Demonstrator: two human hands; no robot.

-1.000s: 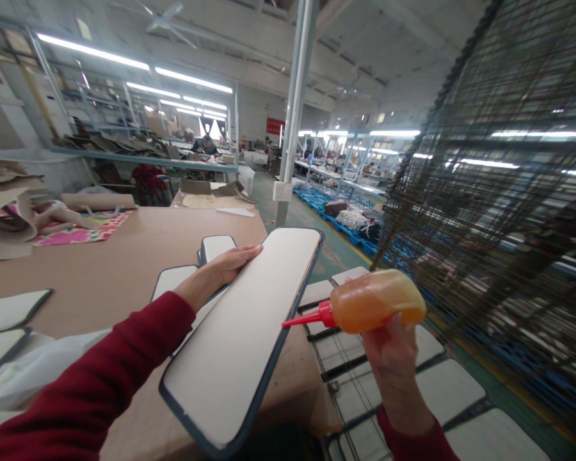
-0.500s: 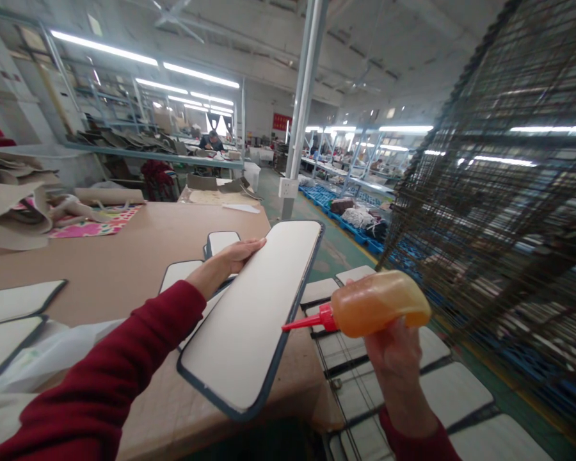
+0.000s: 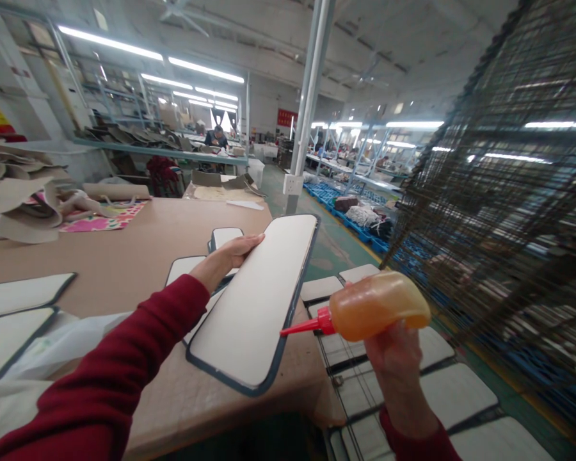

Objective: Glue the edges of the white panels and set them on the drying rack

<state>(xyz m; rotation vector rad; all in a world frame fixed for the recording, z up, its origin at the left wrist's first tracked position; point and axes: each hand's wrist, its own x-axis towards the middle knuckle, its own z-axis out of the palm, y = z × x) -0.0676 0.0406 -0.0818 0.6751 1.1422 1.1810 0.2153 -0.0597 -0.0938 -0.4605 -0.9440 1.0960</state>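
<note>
My left hand (image 3: 228,255) grips the left edge of a long white panel (image 3: 259,298) with a dark border, held tilted above the table's near corner. An orange squeeze bottle (image 3: 381,306) with a red nozzle lies sideways in my right hand (image 3: 393,358), which is wrapped round its base. The nozzle tip points at the panel's right edge and almost touches it. Both sleeves are dark red.
More white panels (image 3: 24,293) lie on the brown table (image 3: 125,250), some under the held one. Further panels (image 3: 448,390) rest on a wire rack at the lower right. A tall wire rack (image 3: 499,211) stands on the right. Folded cardboard and pink patterned fabric (image 3: 100,221) lie at the far left.
The held panel has moved away from me and slightly up, its near end now over the table edge. The bottle and my right hand have stayed almost still.
</note>
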